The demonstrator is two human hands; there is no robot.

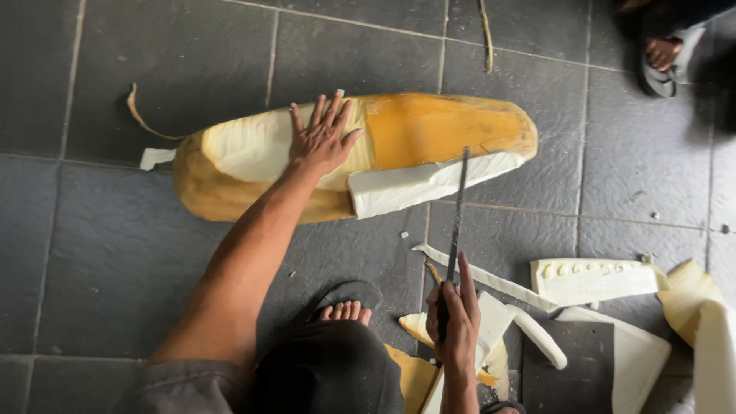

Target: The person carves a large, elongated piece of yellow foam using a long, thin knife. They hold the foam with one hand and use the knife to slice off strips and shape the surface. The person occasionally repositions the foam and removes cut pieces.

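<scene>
While left hand [322,138] steadies yellow trunk [429,130] | right hand [454,326] grips knife [457,207]

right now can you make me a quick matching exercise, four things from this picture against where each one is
Things:
1. left hand
2. right hand
3. knife blade
4. other person's sandalled foot

Places:
A. top right corner of the floor
B. flat on the big orange gourd
C. tip against the gourd's white cut face
D. gripping the knife handle, above the white peel scraps

Pairs: 1-B, 2-D, 3-C, 4-A
</scene>
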